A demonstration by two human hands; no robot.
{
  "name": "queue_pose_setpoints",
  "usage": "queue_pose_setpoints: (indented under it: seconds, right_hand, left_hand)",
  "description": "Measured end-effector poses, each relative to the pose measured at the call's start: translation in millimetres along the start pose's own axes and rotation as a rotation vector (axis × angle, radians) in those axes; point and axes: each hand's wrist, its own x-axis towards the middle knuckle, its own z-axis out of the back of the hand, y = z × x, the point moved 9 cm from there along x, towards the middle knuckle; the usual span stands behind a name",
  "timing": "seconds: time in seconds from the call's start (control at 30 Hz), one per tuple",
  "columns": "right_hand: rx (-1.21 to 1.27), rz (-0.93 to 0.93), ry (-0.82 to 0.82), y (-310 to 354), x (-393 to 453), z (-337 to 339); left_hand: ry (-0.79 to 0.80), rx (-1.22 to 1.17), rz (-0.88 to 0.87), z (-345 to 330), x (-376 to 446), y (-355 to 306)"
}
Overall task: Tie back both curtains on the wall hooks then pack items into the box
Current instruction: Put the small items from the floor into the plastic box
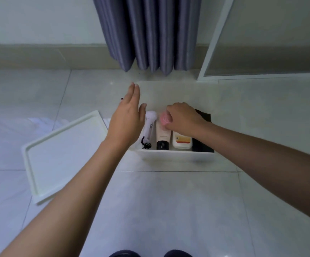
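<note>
Since the box (176,154) sits open on the floor below the curtain (148,34), right hand (184,117) clamps a pink item (164,118), lowering it in; left hand (130,112) hovers flat-fingered, empty. Lid (57,154) parked left for access.

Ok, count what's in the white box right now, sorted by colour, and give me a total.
In the box:
White: 3 (handheld device with black cord, tube with black cap, bottle with orange label)
Pink: 1 (item gripped by the right hand)
Black: 1 (flat item at the right side)
Total: 5
</note>
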Motion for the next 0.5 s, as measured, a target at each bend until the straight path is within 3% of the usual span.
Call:
queue_pose_setpoints:
  seconds: [0.5]
  right_hand:
    - [0.001,-0.014,-0.057,-6.3,1.3,-11.1]
  left_hand:
    - [0.016,-0.015,0.004,-0.4,-2.2,1.6]
